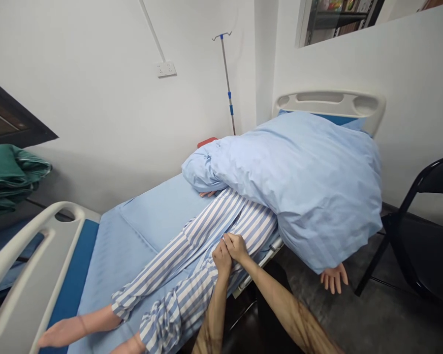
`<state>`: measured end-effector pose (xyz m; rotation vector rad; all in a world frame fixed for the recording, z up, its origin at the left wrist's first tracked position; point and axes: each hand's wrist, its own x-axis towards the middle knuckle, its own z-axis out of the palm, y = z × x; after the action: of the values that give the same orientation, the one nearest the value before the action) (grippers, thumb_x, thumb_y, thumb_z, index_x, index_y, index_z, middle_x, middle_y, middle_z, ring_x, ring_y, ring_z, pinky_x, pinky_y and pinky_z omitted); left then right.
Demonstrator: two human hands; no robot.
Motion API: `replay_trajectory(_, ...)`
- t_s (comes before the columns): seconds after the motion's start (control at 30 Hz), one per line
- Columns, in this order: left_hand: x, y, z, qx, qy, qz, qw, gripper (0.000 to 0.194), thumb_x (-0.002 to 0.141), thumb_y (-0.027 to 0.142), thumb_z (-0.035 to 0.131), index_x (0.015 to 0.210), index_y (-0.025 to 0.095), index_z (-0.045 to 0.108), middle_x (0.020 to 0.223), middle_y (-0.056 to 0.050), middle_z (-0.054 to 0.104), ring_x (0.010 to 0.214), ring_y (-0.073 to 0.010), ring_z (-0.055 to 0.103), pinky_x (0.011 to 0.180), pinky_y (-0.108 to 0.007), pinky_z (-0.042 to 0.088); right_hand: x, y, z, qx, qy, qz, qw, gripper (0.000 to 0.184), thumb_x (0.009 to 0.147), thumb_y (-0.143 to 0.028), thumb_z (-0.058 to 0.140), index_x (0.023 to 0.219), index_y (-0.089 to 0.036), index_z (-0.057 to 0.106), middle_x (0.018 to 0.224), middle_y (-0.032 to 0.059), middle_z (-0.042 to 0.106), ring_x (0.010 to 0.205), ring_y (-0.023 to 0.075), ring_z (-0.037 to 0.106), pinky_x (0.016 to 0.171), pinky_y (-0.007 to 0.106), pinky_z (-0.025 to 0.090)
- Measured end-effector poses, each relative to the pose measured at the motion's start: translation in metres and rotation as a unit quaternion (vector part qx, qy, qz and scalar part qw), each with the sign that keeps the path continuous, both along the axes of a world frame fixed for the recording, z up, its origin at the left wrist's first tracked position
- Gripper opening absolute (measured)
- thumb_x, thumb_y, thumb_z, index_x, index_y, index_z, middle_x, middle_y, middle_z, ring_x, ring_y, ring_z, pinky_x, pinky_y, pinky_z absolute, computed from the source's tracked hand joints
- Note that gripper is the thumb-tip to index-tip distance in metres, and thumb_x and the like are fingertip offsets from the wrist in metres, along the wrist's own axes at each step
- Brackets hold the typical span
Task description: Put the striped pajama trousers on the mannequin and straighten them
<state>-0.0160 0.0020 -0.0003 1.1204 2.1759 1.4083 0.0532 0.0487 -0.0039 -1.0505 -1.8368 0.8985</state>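
Striped blue-and-white pajama trousers [162, 265] cover the legs of a lying figure that looks like a care manikin, with a seam at its ankle [81, 322]. My left hand [222, 256] is closed on the trouser cloth at the near thigh, just above the knee. Beside it, touching it, my right hand [237, 247] is closed too, gripping the same cloth; the fingertips of both are hidden. The near trouser leg lies bunched toward the shin. A light blue quilt [299, 177] covers the upper body, and a manikin hand [334, 279] hangs out below it.
The bed has a cream footboard [64, 246] and headboard [328, 98], with a blue sheet [133, 231]. An IV pole [227, 73] stands by the wall. At the right is a black folding chair [421, 246]; green cloth [11, 172] lies at the left.
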Motion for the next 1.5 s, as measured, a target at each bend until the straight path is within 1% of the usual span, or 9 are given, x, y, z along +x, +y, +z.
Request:
replay_trajectory(0.23, 0.004, 0.019, 0.034, 0.063, -0.126, 0.002, 0.990, 0.050, 0.092, 0.044, 0.028, 0.047, 0.023, 0.029, 0.045, 0.002, 0.034, 0.046, -0.0110, 0.036, 0.054, -0.026, 0.035, -0.002, 0.004, 0.004, -0.054, 0.074, -0.013, 0.996, 0.044, 0.091, -0.046, 0.032, 0.056, -0.021, 0.036, 0.051, 0.0008, 0.044, 0.052, 0.0146, 0.042, 0.056, 0.028, 0.026)
replay_trajectory(0.4, 0.013, 0.033, 0.021, 0.001, -0.043, 0.018, 0.999, 0.045, 0.090, 0.036, 0.034, 0.048, 0.021, 0.038, 0.046, -0.001, 0.045, 0.048, -0.0125, 0.042, 0.054, -0.026, 0.031, -0.004, 0.010, 0.001, -0.122, 0.187, -0.041, 0.974, 0.045, 0.089, -0.052, 0.034, 0.056, -0.022, 0.032, 0.053, -0.0005, 0.039, 0.054, 0.0137, 0.037, 0.055, 0.028, 0.031)
replay_trajectory(0.5, 0.015, 0.034, 0.010, -0.012, 0.001, -0.002, 1.000, 0.043, 0.090, 0.033, 0.035, 0.050, 0.021, 0.043, 0.050, -0.003, 0.050, 0.051, -0.0132, 0.044, 0.057, -0.027, 0.029, 0.001, 0.014, 0.013, -0.133, 0.195, -0.017, 0.972, 0.046, 0.087, -0.054, 0.038, 0.055, -0.022, 0.031, 0.052, -0.0016, 0.037, 0.054, 0.0128, 0.035, 0.053, 0.027, 0.031)
replay_trajectory(0.67, 0.017, 0.031, 0.010, -0.005, 0.022, -0.001, 1.000, 0.046, 0.091, 0.035, 0.032, 0.047, 0.021, 0.034, 0.046, -0.002, 0.045, 0.048, -0.0123, 0.038, 0.055, -0.028, 0.024, 0.022, 0.035, 0.054, -0.048, 0.139, -0.002, 0.989, 0.048, 0.089, -0.055, 0.037, 0.054, -0.021, 0.034, 0.050, -0.0036, 0.036, 0.051, 0.0105, 0.034, 0.052, 0.025, 0.028)
replay_trajectory(0.73, 0.018, 0.031, 0.011, -0.002, 0.022, 0.000, 1.000, 0.047, 0.091, 0.036, 0.032, 0.046, 0.022, 0.031, 0.045, -0.001, 0.042, 0.048, -0.0121, 0.036, 0.055, -0.028, 0.023, 0.031, 0.045, 0.058, -0.014, 0.121, -0.018, 0.992, 0.048, 0.091, -0.053, 0.034, 0.055, -0.021, 0.032, 0.050, -0.0040, 0.034, 0.051, 0.0100, 0.032, 0.053, 0.025, 0.026)
replay_trajectory(1.0, 0.017, 0.030, 0.007, -0.009, 0.012, -0.004, 1.000, 0.046, 0.090, 0.038, 0.032, 0.047, 0.022, 0.033, 0.046, 0.000, 0.041, 0.050, -0.0122, 0.038, 0.056, -0.028, 0.027, 0.037, 0.054, 0.015, 0.035, -0.023, -0.047, 0.998, 0.045, 0.095, -0.046, 0.030, 0.058, -0.021, 0.041, 0.051, -0.0003, 0.043, 0.051, 0.0123, 0.036, 0.056, 0.028, 0.021)
replay_trajectory(1.17, 0.024, 0.040, 0.029, 0.037, -0.113, -0.011, 0.993, 0.049, 0.092, 0.041, 0.029, 0.047, 0.023, 0.035, 0.045, 0.002, 0.038, 0.048, -0.0114, 0.038, 0.058, -0.027, 0.035, 0.037, 0.056, 0.016, 0.022, 0.006, -0.071, 0.997, 0.048, 0.096, -0.048, 0.027, 0.057, -0.022, 0.036, 0.048, -0.0016, 0.040, 0.049, 0.0127, 0.036, 0.056, 0.028, 0.022)
replay_trajectory(1.27, 0.038, 0.051, 0.036, 0.082, -0.127, 0.002, 0.988, 0.049, 0.093, 0.041, 0.028, 0.048, 0.023, 0.033, 0.046, 0.002, 0.037, 0.048, -0.0107, 0.037, 0.058, -0.027, 0.035, 0.039, 0.057, 0.016, 0.018, 0.031, -0.075, 0.997, 0.046, 0.095, -0.048, 0.028, 0.057, -0.022, 0.033, 0.049, -0.0025, 0.038, 0.049, 0.0120, 0.035, 0.055, 0.028, 0.023)
replay_trajectory(1.5, 0.055, 0.057, 0.013, 0.015, -0.003, -0.003, 1.000, 0.038, 0.084, 0.028, 0.042, 0.048, 0.021, 0.032, 0.046, 0.002, 0.041, 0.050, -0.0099, 0.036, 0.056, -0.027, 0.026, 0.040, 0.058, 0.017, -0.007, 0.061, -0.066, 0.996, 0.044, 0.093, -0.048, 0.033, 0.057, -0.022, 0.034, 0.050, -0.0029, 0.040, 0.051, 0.0117, 0.036, 0.055, 0.027, 0.026)
